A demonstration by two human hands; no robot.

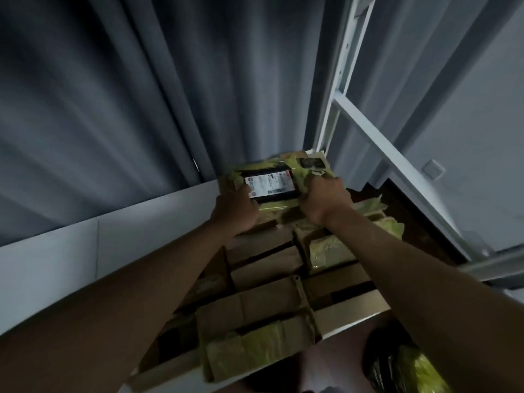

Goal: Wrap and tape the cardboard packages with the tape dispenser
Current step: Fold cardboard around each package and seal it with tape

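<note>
Head view: both hands, left (235, 211) and right (326, 201), clamp the labelled taped package (276, 180) between them, long axis crosswise, above stacked cardboard packages (255, 304)

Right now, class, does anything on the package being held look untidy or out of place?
Yes. The yellowish tape on the labelled cardboard package held by both hands, left hand and right hand, looks crumpled, not smooth.
</note>
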